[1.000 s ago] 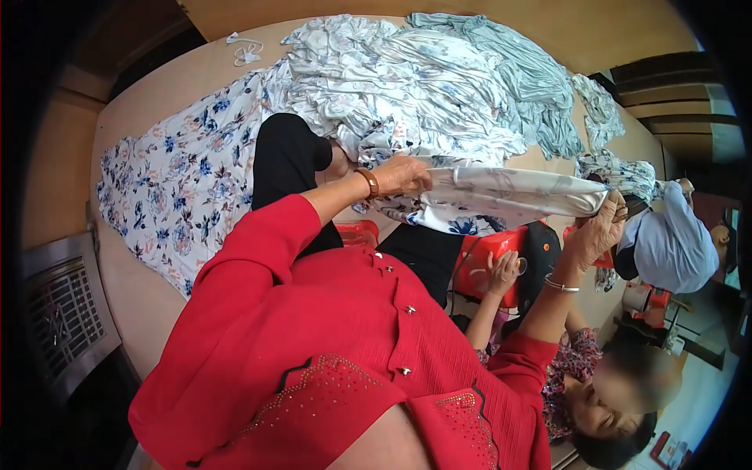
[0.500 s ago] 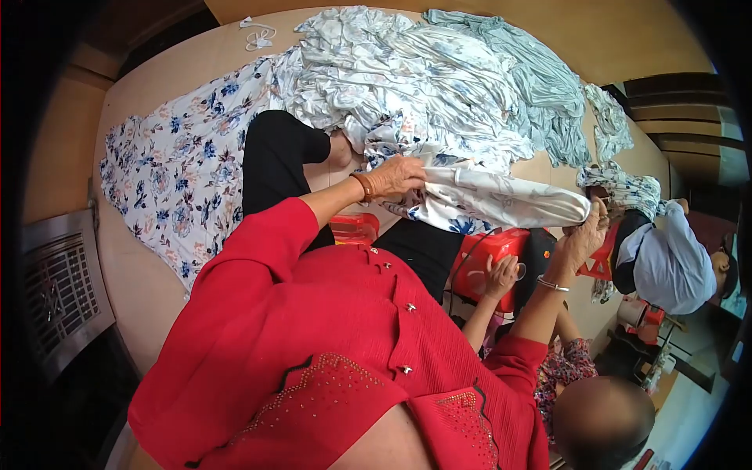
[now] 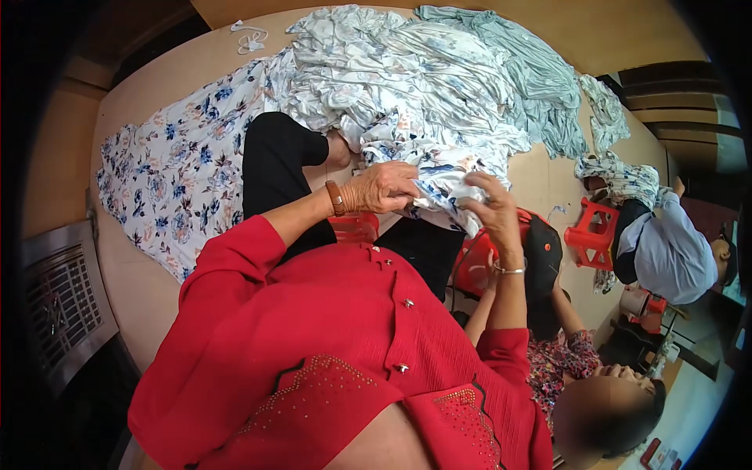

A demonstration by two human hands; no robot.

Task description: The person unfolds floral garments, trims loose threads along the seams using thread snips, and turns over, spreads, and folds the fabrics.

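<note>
A white garment with blue and peach flowers (image 3: 439, 188) lies bunched across my lap, its folds joining the cloth in front of me. My left hand (image 3: 382, 188), below a brown wristband, is closed on the left part of the bunched cloth. On the right part, my right hand (image 3: 495, 210), with a silver bangle at the wrist, curls its fingers and thumb around the garment. The two hands are a short way apart with the crumpled fabric between them. Some fingertips are hidden in the folds.
A big heap of floral cloth (image 3: 392, 78) and grey-green cloth (image 3: 540, 94) lies ahead. Floral fabric (image 3: 180, 164) spreads to the left. At right are a red stool (image 3: 591, 233), a co-worker in a floral top (image 3: 556, 364) close by, and another person in a pale shirt (image 3: 666, 254).
My right hand has come in from the far right towards my left hand, and the stretched length of garment is now bunched between them. The nearby co-worker's arms and head have shifted.
</note>
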